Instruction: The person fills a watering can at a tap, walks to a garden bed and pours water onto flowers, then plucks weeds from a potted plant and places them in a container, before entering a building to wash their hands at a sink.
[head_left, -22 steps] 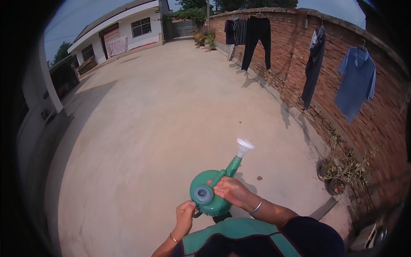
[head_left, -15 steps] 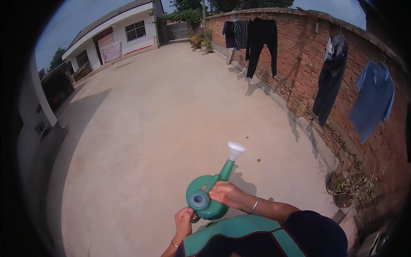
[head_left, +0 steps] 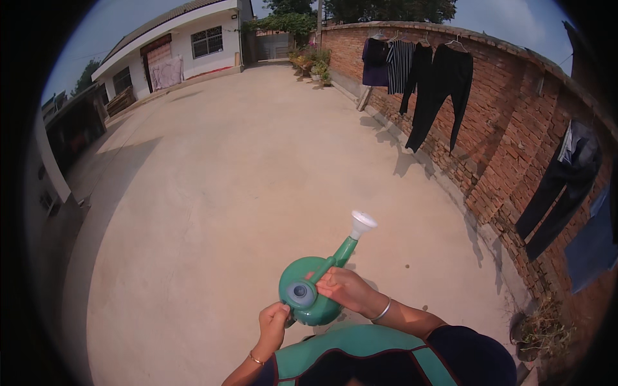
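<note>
A green watering can (head_left: pixel 320 312) is held above a pale concrete yard (head_left: pixel 212 212), its spout (head_left: pixel 345 251) pointing up and right to a white sprinkler rose (head_left: pixel 364 221). The right grip (head_left: pixel 347 289) is at the bar beside the grey-blue cap (head_left: pixel 300 293); the left grip (head_left: pixel 274 318) closes on the can's near-left edge, though its fingertips are partly hidden. Along the brick wall (head_left: pixel 502 122) hang black trousers (head_left: pixel 444 83), a striped garment (head_left: pixel 400 67) and, near the dim rim, something blue, probably a shirt (head_left: pixel 591 251).
</note>
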A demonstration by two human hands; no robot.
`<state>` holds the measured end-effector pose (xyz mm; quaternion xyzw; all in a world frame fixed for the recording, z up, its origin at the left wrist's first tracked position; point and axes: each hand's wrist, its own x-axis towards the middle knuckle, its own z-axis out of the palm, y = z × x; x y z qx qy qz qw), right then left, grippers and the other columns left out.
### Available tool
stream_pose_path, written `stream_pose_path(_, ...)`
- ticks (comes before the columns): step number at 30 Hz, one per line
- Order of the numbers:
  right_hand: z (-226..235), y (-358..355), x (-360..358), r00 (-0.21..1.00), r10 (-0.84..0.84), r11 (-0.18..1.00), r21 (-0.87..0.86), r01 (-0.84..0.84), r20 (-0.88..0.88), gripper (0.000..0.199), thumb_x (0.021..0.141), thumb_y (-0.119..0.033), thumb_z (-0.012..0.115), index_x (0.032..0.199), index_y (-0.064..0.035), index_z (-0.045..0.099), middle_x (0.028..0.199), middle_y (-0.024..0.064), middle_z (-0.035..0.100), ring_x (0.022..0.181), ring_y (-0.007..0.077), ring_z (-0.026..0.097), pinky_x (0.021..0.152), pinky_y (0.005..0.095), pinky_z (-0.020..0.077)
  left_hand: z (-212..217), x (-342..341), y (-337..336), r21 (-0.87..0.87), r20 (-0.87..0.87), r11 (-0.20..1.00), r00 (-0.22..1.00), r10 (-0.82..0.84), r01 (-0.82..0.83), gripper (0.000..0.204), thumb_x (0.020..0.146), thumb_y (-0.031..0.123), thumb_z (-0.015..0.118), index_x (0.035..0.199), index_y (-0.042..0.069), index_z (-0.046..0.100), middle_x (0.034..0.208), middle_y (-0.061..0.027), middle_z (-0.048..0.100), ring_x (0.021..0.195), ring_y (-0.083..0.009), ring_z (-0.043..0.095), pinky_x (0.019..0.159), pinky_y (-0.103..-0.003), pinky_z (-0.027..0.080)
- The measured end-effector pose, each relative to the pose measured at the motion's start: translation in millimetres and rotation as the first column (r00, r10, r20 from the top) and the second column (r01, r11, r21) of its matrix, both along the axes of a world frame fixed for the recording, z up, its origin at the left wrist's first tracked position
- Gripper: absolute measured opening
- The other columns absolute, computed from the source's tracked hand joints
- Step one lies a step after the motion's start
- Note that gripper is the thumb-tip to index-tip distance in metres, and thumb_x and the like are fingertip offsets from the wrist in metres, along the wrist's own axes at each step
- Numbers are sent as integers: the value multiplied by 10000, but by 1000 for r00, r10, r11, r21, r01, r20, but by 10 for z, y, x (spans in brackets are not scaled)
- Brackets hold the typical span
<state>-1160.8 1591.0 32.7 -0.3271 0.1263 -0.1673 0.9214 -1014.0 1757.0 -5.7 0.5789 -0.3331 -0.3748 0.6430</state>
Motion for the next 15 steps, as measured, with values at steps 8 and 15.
stream_pose_path(8, 83, -2596, 2338, 998, -15, 995, -96, 20, 54, 392, 759, -16, 443, 1137, 82, 402, 1197, 165, 457, 1170, 255, 438, 1050, 381, 305, -148, 2345, -2655, 22, -30, 1000, 1000, 3, -3, 246, 813, 154, 472, 602, 33, 513, 576, 3, 483, 526, -61, 392, 493, -216, 297)
stream_pose_path(15, 193, -4629, 4468, 986, -28, 999, -26, 24, -164, 369, 782, 8, 436, 1144, 73, 403, 1226, 175, 425, 1188, 257, 419, 1044, 382, 310, 47, 4388, -4684, 15, -95, 996, 992, 88, -87, 273, 834, 169, 478, 599, 32, 506, 582, 10, 481, 524, -60, 392, 489, -218, 293)
